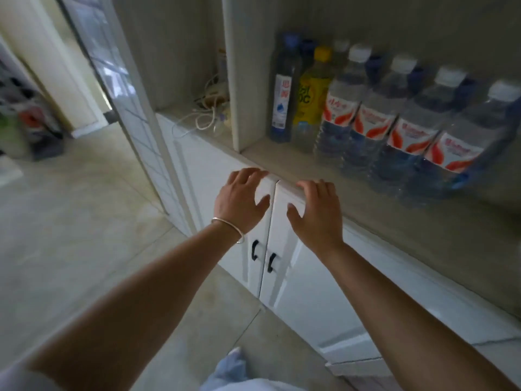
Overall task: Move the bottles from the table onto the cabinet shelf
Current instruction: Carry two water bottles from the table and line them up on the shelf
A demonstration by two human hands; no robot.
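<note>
While both arms reach toward the grey cabinet shelf (282, 162), the left hand (239, 201) and the right hand (317, 213) are released, with fingers spread and holding nothing, near the front edge of the shelf. On the shelf stand four clear plastic water bottles with red-and-white labels (400, 119) in a row, beside a yellow bottle with a yellow cap (310, 91) and a tall dark blue bottle (283, 88). Below are white cabinet doors with black handles (262, 258). A thin silver bracelet (229, 225) is on the left wrist.
</note>
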